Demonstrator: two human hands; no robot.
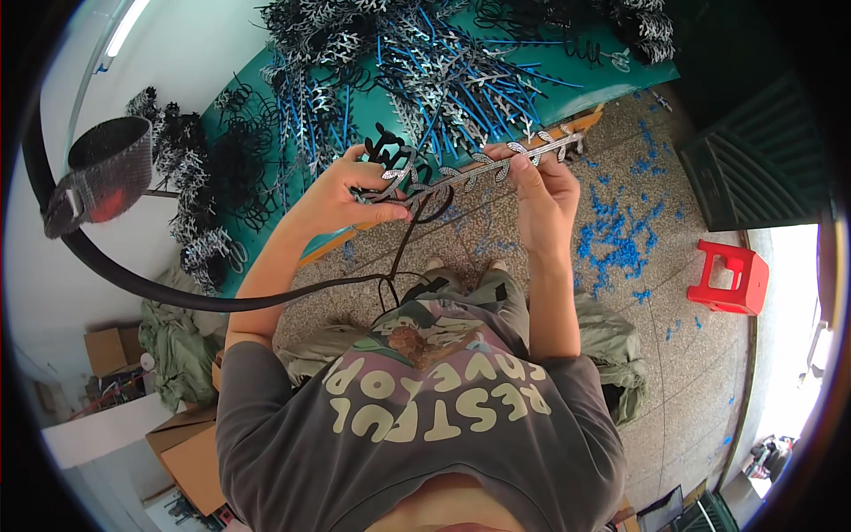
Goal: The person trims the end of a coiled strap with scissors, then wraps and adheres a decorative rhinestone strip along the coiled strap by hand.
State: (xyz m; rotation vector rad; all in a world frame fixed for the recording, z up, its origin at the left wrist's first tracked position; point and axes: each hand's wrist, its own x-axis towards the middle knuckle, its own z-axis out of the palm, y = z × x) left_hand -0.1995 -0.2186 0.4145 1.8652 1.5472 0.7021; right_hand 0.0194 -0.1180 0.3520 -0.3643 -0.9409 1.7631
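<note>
Grey tee (284, 443) nearest; L hand (337, 193) curled, thumb & fingers nearly together, w/ one part of silver leafy strip (465, 180) btwn them, dark leafy loops (386, 144) right by the fingers; R hand (545, 195) pinches same strip nr its other end, thumb on top; strip runs hand to hand, nr front edge of green table (616, 78); on that, heap of blue-stemmed sprigs (461, 89); blue scraps (618, 235) on floor to R; red stool (749, 282) farther R.

The camera sits on the person's (425, 390) head, beside the table (612, 82), looking down. It is fairly close to the left hand (339, 191) and right hand (548, 197) by the table's edge.
</note>
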